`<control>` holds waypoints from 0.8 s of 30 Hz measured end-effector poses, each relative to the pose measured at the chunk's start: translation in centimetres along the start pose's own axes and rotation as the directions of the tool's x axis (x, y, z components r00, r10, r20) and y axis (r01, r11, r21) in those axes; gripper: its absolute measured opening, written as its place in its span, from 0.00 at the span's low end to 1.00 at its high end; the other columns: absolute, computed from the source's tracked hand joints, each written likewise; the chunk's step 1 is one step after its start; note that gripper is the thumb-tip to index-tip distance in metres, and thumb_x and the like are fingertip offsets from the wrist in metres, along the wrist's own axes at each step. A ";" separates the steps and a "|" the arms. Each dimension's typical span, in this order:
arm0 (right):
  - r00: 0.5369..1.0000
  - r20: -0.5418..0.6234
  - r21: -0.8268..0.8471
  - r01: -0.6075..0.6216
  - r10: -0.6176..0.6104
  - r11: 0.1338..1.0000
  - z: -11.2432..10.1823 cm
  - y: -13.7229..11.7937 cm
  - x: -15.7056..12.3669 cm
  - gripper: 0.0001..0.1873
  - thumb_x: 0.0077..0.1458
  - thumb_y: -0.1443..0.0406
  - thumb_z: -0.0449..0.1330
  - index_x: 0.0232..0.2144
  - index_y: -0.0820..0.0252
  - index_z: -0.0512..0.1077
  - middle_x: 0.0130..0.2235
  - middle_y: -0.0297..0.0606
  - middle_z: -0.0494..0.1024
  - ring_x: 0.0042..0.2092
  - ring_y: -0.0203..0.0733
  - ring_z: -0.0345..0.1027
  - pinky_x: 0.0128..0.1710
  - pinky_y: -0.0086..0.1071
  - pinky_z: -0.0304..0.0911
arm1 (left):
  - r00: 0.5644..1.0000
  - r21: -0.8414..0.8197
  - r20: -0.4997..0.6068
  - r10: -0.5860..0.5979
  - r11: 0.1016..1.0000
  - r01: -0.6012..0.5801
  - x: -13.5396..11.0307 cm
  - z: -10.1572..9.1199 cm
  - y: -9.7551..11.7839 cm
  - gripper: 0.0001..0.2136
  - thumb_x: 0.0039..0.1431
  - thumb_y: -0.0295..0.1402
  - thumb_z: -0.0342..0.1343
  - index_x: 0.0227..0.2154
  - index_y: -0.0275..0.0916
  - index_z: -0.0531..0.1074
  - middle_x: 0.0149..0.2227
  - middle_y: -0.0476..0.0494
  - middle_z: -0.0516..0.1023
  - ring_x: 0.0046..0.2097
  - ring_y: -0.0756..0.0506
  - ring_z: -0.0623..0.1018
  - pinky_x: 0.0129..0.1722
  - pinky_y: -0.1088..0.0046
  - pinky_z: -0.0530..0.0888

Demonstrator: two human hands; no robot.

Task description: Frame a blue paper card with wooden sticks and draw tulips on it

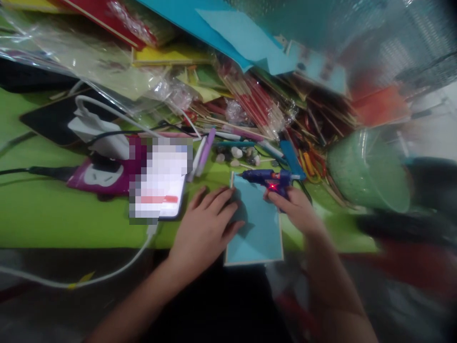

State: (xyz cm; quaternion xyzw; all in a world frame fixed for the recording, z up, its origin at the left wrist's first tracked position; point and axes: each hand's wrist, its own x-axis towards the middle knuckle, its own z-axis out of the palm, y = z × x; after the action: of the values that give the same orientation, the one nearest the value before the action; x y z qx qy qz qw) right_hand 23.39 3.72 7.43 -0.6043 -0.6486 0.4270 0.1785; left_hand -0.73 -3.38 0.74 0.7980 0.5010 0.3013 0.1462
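My right hand [297, 208] is wrapped round a blue hot glue gun [268, 177] with a red light glowing on it. Its nozzle points left at the top left corner of a light blue card [260, 224] with a pale edge. The card lies on the green table [53, 214] and hangs over its front edge. My left hand [209, 224] rests flat on the card's left side, fingers stretched out and pressing it down.
A phone [160, 183] on a white cable lies left of my left hand, beside a purple power strip [96, 178] with a white plug. Small pebbles [237, 155], pens, bundles of sticks [253, 102] and coloured paper crowd the back. A green bowl [367, 171] stands at the right.
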 end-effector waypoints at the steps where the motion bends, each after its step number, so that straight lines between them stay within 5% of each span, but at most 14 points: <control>1: 1.000 -0.002 -0.007 0.001 -0.001 1.000 0.0 0.1 0.0 0.20 0.59 0.46 0.66 0.38 0.56 0.81 0.34 0.36 0.81 0.32 0.40 0.68 0.33 0.33 0.68 | 1.000 -0.001 0.001 -0.003 1.000 0.003 0.0 0.0 0.0 0.12 0.71 0.38 0.58 0.52 0.40 0.78 0.63 0.38 0.78 0.63 0.33 0.77 0.66 0.42 0.69; 24: 1.000 -0.025 -0.117 -0.007 0.004 0.993 -0.3 0.6 0.1 0.21 0.59 0.45 0.65 0.36 0.56 0.81 0.29 0.36 0.79 0.33 0.45 0.71 0.34 0.35 0.68 | 1.000 -0.021 0.011 -0.007 1.000 0.008 0.2 -0.3 0.0 0.12 0.70 0.38 0.60 0.52 0.41 0.79 0.62 0.37 0.78 0.62 0.33 0.77 0.66 0.41 0.69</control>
State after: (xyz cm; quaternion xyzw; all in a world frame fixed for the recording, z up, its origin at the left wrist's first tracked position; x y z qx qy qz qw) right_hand 23.96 3.89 7.06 -0.6207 -0.6684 0.3815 0.1495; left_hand -0.83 -3.28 1.02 0.7962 0.4999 0.3017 0.1585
